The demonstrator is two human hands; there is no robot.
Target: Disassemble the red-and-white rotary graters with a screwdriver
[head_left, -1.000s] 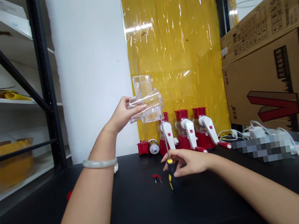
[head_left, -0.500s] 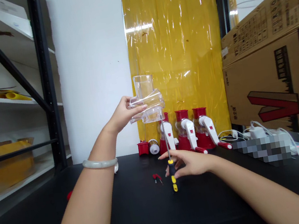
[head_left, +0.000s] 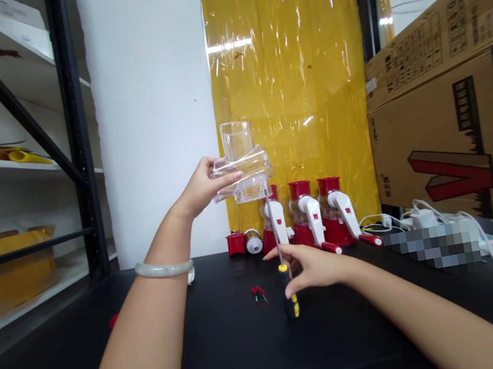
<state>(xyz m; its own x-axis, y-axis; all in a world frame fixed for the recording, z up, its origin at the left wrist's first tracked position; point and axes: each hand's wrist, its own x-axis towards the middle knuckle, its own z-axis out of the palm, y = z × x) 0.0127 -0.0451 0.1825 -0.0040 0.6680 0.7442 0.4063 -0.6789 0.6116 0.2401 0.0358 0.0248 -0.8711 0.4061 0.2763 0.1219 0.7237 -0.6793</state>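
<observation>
My left hand [head_left: 206, 186] is closed round a clear plastic grater housing [head_left: 239, 141], holding it in the air above the black table. Below it, a screwdriver [head_left: 284, 276] with a black and yellow handle points upward, its tip at the underside of the housing. The thumb and fingers of my right hand [head_left: 311, 264] grip the handle; some fingertips are hidden behind it. On the table to the left of the screwdriver lie small red pieces with thin metal ends [head_left: 258, 292].
Three red and white rotary graters [head_left: 305, 212] stand at the back, beside a red part [head_left: 236, 243] and a metal drum [head_left: 253, 242]. White cables and plugs [head_left: 424, 218] lie at right, below a large cardboard box [head_left: 429, 114]. Shelves [head_left: 9, 166] stand at left.
The screwdriver handle has turned, so its yellow marks now face more to the right. My right thumb and fingers have shifted slightly round it. The housing stays almost in place.
</observation>
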